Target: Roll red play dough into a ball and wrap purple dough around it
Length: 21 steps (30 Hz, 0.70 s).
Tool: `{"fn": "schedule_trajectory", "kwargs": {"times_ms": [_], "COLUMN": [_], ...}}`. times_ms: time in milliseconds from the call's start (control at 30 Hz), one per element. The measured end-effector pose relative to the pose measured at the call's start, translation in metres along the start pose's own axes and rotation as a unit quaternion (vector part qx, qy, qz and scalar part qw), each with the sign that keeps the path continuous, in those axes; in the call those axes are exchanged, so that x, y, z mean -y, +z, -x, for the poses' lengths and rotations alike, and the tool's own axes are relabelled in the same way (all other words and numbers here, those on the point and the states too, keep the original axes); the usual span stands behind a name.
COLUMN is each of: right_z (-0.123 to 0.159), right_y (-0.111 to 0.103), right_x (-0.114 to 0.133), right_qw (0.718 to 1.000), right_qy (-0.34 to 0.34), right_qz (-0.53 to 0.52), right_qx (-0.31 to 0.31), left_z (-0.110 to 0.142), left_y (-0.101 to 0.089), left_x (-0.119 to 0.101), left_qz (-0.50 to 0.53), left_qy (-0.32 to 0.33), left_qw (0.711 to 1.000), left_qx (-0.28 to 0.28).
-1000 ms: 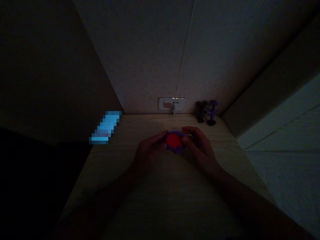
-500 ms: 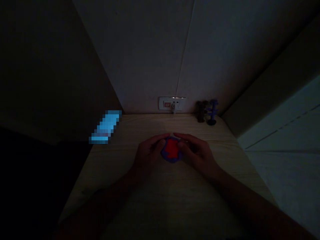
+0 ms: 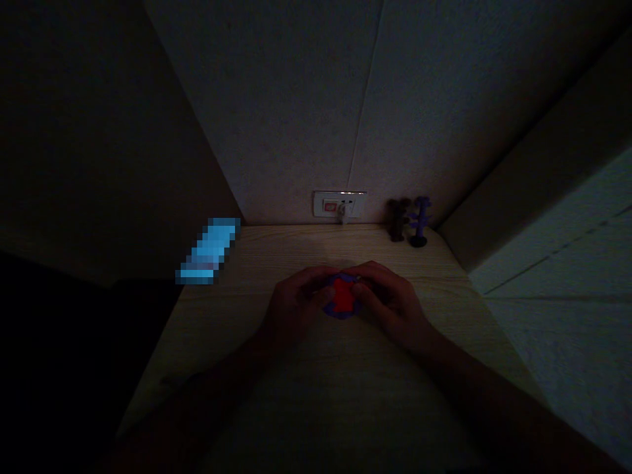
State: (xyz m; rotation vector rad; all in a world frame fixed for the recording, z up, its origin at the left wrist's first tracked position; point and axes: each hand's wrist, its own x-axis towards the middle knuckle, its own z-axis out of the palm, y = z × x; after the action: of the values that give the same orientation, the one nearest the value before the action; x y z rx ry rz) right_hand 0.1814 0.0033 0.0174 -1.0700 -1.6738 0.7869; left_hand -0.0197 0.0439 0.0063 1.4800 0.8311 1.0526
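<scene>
Between my hands is a roundish red and purple disc point(image 3: 343, 296), soft-edged like modelling clay, with a red middle and an uneven purple rim. My left hand point(image 3: 299, 301) grips its left side, thumb lying on the top face and fingers curled round the far edge. On the other side my right hand point(image 3: 390, 299) holds it the same way, its thumb pressing near the right of the red part. The fingertips of both hands meet behind the disc. Its underside is hidden, and in the dim light I cannot tell whether it touches the wooden table point(image 3: 345, 375).
A glowing, pixelated blue screen point(image 3: 210, 250) stands at the table's left edge. Against the wall is a socket plate point(image 3: 323, 205) with a plug point(image 3: 343, 212) in it. A dark brown figure point(image 3: 397, 220) and a purple tree-like figure point(image 3: 419, 222) stand at the back right.
My left thumb has slid right onto the red middle. My right fingers have closed in along the far rim, and the disc looks slightly turned between my hands.
</scene>
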Motion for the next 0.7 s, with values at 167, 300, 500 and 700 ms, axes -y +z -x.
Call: {"fn": "schedule_trajectory", "kwargs": {"times_ms": [167, 300, 500, 700], "right_z": [0.0014, 0.0010, 0.0010, 0.0007], "right_y": [0.0014, 0.0035, 0.0030, 0.0056], "right_x": [-0.0017, -0.0020, -0.0022, 0.0009], "right_qw": [1.000, 1.000, 1.000, 0.993], "right_qy": [0.006, -0.013, -0.019, -0.082], "right_qz": [-0.004, 0.000, 0.016, 0.072], "right_qx": [0.008, -0.011, -0.009, -0.044], "left_z": [0.0011, 0.0023, 0.0037, 0.0048], "left_y": [-0.0007, -0.0003, 0.0002, 0.0013], "left_x": [0.0001, 0.0009, 0.0021, 0.0006], "left_qz": [0.013, 0.029, 0.015, -0.033], "left_qy": [-0.010, -0.030, 0.001, 0.037], "left_qw": [1.000, 0.999, 1.000, 0.999], "left_qx": [0.014, 0.023, 0.026, -0.001]}}
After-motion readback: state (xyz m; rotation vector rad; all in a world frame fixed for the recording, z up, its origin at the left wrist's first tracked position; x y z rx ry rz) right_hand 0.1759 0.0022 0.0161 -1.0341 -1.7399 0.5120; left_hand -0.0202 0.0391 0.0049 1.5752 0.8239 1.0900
